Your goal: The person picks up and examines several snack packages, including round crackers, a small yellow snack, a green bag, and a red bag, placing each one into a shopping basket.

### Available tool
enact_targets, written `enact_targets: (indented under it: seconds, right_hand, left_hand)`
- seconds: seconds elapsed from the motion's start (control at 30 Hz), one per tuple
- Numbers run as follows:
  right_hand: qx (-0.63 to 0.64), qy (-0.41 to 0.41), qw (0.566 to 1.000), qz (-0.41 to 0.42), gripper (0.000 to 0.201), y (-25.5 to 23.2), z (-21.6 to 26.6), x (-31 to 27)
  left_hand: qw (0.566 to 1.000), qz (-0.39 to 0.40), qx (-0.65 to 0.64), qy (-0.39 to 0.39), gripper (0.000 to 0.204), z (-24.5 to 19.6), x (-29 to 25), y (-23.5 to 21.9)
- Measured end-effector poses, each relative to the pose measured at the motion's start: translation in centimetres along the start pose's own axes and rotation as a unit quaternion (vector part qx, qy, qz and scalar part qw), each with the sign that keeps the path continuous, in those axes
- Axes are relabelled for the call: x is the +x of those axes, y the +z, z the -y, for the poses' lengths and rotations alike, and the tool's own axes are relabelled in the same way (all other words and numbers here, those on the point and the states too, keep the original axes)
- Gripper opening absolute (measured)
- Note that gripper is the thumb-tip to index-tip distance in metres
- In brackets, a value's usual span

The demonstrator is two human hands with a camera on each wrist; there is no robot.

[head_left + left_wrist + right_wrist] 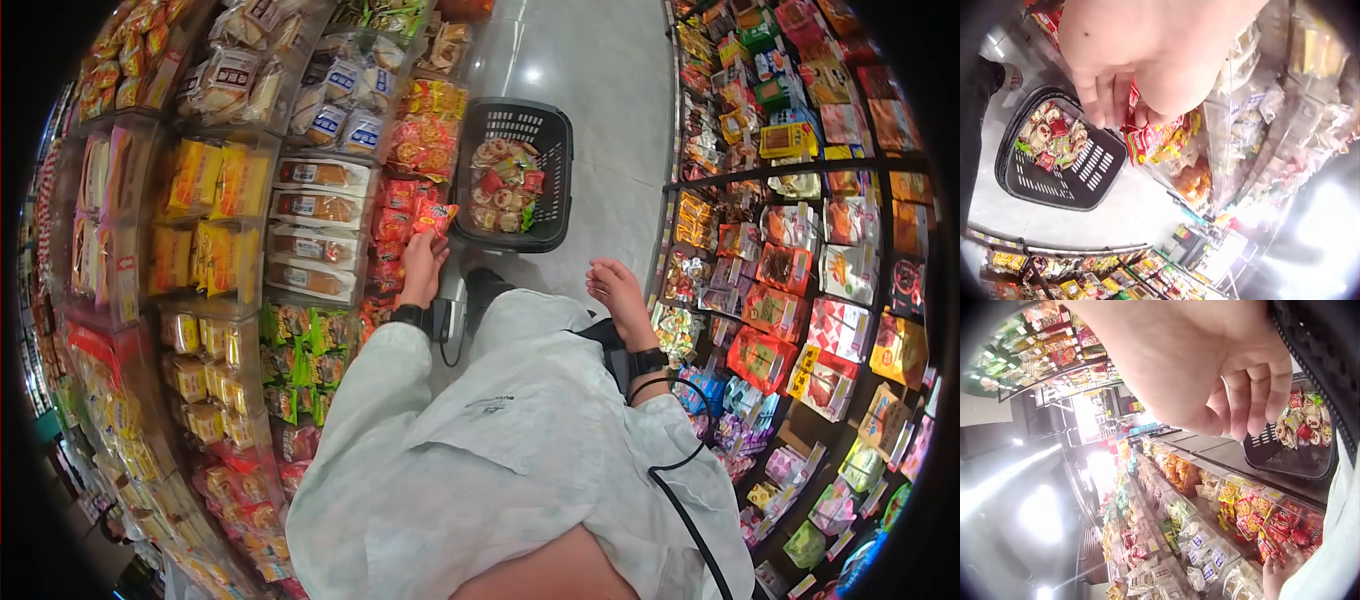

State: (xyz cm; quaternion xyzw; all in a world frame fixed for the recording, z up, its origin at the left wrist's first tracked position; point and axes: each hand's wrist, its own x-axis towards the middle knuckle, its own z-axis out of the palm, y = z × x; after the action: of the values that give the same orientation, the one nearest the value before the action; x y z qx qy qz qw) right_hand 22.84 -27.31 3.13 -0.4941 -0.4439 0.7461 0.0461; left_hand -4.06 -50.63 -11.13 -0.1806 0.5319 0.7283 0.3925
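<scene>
My left hand (pixel 422 270) pinches a small red snack packet (pixel 437 215) by its near end, just over the bin of similar red packets (pixel 396 215). In the left wrist view the red packet (pixel 1140 149) pokes out past the fingertips, and the hand hides part of it. My right hand (pixel 620 300) hangs in the air to the right, holding nothing, fingers loosely bent. A black shopping basket (pixel 565 165) stands on the floor ahead, with several wrapped snacks (pixel 505 185) inside, some red, some pale and some green.
Along the left run clear-walled bins of packaged snacks (pixel 320 200). On the right, dark shelving (pixel 770 170) carries bright bags and boxes. Grey floor (pixel 620 130) lies between them. A black cable (pixel 685 515) runs from the right wrist across the jacket.
</scene>
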Motion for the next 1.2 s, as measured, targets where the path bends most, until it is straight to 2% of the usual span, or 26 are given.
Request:
enact_targets:
  seconds: [0.17,0.27,0.3,0.37,0.4,0.47,0.6,0.7,0.8,1.0,1.2]
  right_hand:
    - [0.007,-0.033,0.999,0.038,0.022,-4.1,-2.4,-0.6]
    - [-0.036,-0.033,0.994,0.1,0.025,-4.8,-1.6,-3.6]
    - [0.01,-0.064,0.986,0.151,0.032,-5.9,-4.0,-2.6]
    - [0.008,-0.041,0.992,0.122,0.039,-6.6,-3.1,-5.3]
    - [0.034,-0.015,0.99,0.138,0.039,-7.6,-3.2,-6.0]
    - [0.085,0.038,0.98,0.176,0.04,-9.5,-3.7,-7.1]
    - [0.127,0.025,0.967,0.218,0.038,-13.0,-4.9,-8.9]
    - [0.118,-0.003,0.976,0.182,0.035,-15.1,-5.7,-9.5]
    - [0.12,-0.039,0.978,0.168,0.034,-16.7,-6.2,-9.9]
    - [0.142,-0.047,0.977,0.152,0.034,-18.9,-6.7,-10.3]
    - [0.119,-0.024,0.976,0.181,0.028,-18.9,-5.0,-10.1]
  left_hand:
    - [0.989,0.105,0.102,-0.009,0.009,1.5,-9.9,7.8]
    - [0.962,0.198,0.186,-0.021,0.012,3.4,-14.7,11.7]
    - [0.949,0.217,0.228,-0.008,0.013,4.4,-16.1,13.0]
    - [0.917,0.252,0.309,0.02,0.017,5.4,-19.4,15.8]
    - [0.911,0.248,0.328,0.019,0.019,6.0,-20.5,16.8]
    - [0.9,0.267,0.344,0.014,0.019,8.2,-21.4,17.5]
    - [0.913,0.247,0.325,0.003,0.018,11.1,-23.7,20.0]
    - [0.881,0.283,0.379,0.018,0.019,12.7,-23.9,21.8]
    - [0.835,0.343,0.425,0.065,0.017,13.4,-23.6,23.3]
    - [0.849,0.328,0.412,0.046,0.018,15.4,-24.7,26.0]
    - [0.852,0.325,0.401,0.09,0.021,14.6,-24.0,26.0]
